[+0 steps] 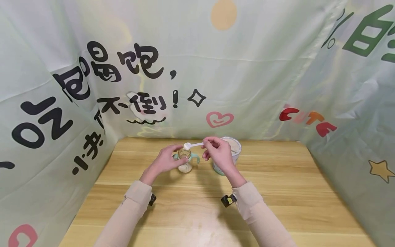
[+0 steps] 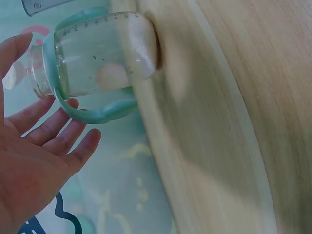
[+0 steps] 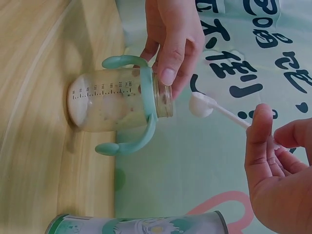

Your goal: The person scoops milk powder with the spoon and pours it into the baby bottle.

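Observation:
A clear baby bottle point(image 1: 185, 167) with a mint-green two-handled collar stands uncapped and upright on the table. White powder lies at its bottom, and measuring marks run up its side point(image 3: 102, 95). My left hand point(image 1: 168, 159) steadies it by the neck and collar, thumb on one side and fingers on the other. Between thumb and fingers, my right hand point(image 1: 219, 152) pinches the handle of a white measuring scoop point(image 3: 201, 105). The scoop's bowl is just above the bottle's mouth, apart from it, and looks filled with powder. Behind the right hand stands an open powder can point(image 1: 219, 170), partly covered.
The light wooden table point(image 1: 197, 212) holds the bottle and can. A pale green printed cloth point(image 1: 256, 89) hangs close behind and along both sides. Small black devices point(image 1: 228, 200) are worn at both wrists over the sleeves.

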A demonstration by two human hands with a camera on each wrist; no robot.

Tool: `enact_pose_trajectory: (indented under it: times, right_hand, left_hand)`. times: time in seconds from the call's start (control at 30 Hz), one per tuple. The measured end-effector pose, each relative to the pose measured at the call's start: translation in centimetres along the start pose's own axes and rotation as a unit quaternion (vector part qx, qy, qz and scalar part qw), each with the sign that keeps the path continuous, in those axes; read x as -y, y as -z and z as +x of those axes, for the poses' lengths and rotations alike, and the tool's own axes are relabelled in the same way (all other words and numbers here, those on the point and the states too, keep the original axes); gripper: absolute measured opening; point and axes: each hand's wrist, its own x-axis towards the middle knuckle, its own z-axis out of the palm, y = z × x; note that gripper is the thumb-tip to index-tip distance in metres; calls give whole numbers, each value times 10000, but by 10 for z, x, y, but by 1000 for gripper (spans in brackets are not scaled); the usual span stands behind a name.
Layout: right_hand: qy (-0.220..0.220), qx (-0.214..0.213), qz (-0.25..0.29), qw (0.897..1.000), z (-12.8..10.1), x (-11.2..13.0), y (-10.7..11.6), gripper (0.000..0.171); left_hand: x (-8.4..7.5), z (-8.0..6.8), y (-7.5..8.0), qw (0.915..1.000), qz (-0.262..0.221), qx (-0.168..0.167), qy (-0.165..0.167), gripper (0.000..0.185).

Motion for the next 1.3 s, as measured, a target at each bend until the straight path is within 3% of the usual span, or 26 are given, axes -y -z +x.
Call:
enact_pose_trajectory:
  times: [0.57,1.3]
  right_hand:
    - [15,110,-120,9999,-3,-6,-3,21]
    - [72,138,-254,9996,-5,-12,-4,13]
  left_hand:
    - [3,1,-5,9999,-19,79,120,67]
    - [4,3,-8,9995,-111,45,303,66]
